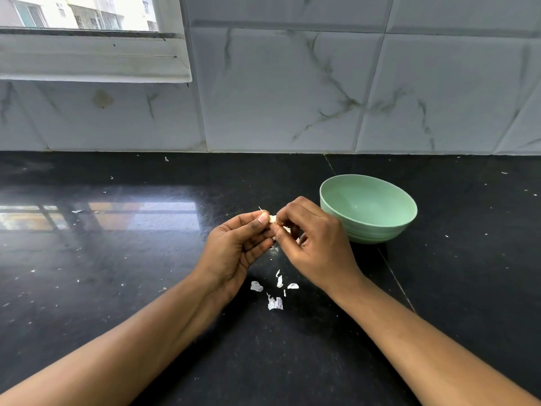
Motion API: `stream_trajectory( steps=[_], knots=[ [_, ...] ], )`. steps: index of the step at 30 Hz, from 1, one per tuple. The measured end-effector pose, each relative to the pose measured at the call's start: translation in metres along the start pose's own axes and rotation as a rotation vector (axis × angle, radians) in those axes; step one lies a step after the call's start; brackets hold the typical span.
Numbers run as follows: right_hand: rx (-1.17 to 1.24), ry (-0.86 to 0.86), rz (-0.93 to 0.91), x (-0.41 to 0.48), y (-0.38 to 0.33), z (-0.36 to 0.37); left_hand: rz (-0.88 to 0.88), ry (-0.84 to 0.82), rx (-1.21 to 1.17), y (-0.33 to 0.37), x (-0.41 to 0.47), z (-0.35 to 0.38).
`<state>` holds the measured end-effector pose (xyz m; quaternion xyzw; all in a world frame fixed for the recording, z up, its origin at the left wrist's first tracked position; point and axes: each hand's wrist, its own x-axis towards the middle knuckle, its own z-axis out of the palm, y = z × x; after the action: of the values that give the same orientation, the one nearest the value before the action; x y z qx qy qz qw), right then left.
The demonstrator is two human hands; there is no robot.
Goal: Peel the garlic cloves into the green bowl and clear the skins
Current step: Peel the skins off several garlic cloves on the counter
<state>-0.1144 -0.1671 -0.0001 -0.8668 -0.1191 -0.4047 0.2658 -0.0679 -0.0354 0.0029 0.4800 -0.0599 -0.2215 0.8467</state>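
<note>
- left grip (234, 250) and right grip (316, 244) are pinching garlic clove (272, 219) between them
- green bowl (371, 232) is sitting just right of right grip, the nearer one

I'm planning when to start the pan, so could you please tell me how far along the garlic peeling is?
Done: a few torn skin pieces lie on the black countertop, but no cloves show inside the green bowl. In hand: the left hand and right hand pinch one garlic clove between them. Left: finish peeling it, drop it in the bowl, clear the skins.
</note>
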Motion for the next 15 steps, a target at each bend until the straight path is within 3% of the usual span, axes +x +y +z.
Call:
stream_trajectory(
  steps=[11,15],
  knots=[
    [0.093,-0.106,0.052,0.001,0.004,-0.001,0.045,0.006,-0.018,0.005,0.005,-0.003],
    [0.072,-0.275,0.117,0.007,0.015,-0.012,0.026,0.031,0.049,0.005,0.008,-0.007]
  ],
)
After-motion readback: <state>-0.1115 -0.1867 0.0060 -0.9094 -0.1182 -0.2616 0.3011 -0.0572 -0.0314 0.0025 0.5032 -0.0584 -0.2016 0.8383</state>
